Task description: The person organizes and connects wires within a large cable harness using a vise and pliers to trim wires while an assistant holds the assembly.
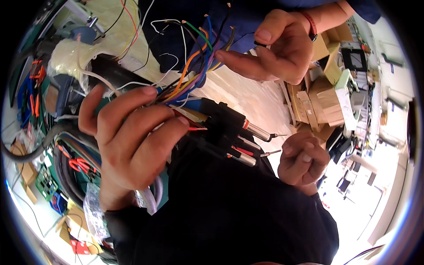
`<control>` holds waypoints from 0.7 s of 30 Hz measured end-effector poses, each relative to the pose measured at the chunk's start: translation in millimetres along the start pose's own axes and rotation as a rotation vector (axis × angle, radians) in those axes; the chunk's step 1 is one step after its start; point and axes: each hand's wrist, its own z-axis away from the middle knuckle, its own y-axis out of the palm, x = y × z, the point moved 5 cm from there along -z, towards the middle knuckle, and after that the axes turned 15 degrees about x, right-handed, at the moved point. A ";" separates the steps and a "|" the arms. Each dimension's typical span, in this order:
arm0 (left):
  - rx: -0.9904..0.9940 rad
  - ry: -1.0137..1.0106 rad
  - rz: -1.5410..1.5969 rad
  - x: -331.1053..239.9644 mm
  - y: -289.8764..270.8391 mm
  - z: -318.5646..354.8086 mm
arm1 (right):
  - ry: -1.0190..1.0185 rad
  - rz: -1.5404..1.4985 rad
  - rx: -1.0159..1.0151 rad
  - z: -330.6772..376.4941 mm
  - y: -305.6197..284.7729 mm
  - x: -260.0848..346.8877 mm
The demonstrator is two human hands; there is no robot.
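My left hand (137, 137) is nearest, its fingers curled and closed on the wire bundle (187, 85) just behind the black connector (221, 128); the thumb's contact is hidden from me. The connector sits to the right of those fingertips, tilted, with its metal pins (258, 131) pointing right and slightly down. A red wire (198, 129) with a bare tip lies just beside the lowest fingertip.

My right hand (304, 160) is near the thin pin tips, fingers folded in together; I cannot tell whether anything small is pinched inside. Only a narrow gap separates it from the tips. Below the connector, my dark clothing (212, 207) bounds the room.

Above, the loose wire ends fan upward, and a co-worker's hand (282, 53) has a fingertip at their edge, with a small black piece (262, 44) between thumb and fingers. That hand limits my room upward.

Leftward, a thick black cable (63, 170) and red-handled pliers (81, 165) crowd the side. Rightward is more open: pale floor (236, 90) shows beyond the connector, as far as the cardboard boxes (324, 101), with the bright room behind.
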 end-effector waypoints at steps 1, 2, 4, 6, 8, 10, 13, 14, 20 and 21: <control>0.013 0.030 -0.007 2.7 -2.8 -2.8 | -0.002 -0.038 -0.005 0.8 2.4 -1.0; 0.060 0.072 0.054 4.9 -4.8 -7.2 | -0.009 -0.068 -0.007 -0.4 3.6 -0.7; 0.141 0.100 0.159 7.3 -9.4 -11.8 | -0.026 -0.055 0.062 -5.0 -0.1 3.0; 0.192 0.151 0.255 11.9 -5.4 -15.7 | -0.019 -0.001 0.097 -10.9 -2.8 0.1; 0.162 0.220 0.395 18.9 1.1 -16.5 | 0.015 0.044 0.100 -13.1 -3.3 -1.9; 0.106 0.314 0.471 26.5 11.2 -22.1 | 0.076 0.075 0.079 -12.5 -1.8 -0.9; 0.190 0.397 0.590 35.0 20.5 -33.6 | 0.207 0.148 0.003 -13.7 5.0 11.0; 0.194 0.435 0.625 38.1 24.8 -36.6 | 0.233 0.202 -0.019 -12.9 10.3 14.7; 0.169 0.443 0.678 38.5 36.0 -36.6 | 0.367 0.407 -0.052 -23.6 26.6 27.9; 0.171 0.448 0.689 40.4 35.2 -35.3 | 0.374 0.458 -0.030 -28.8 27.5 29.9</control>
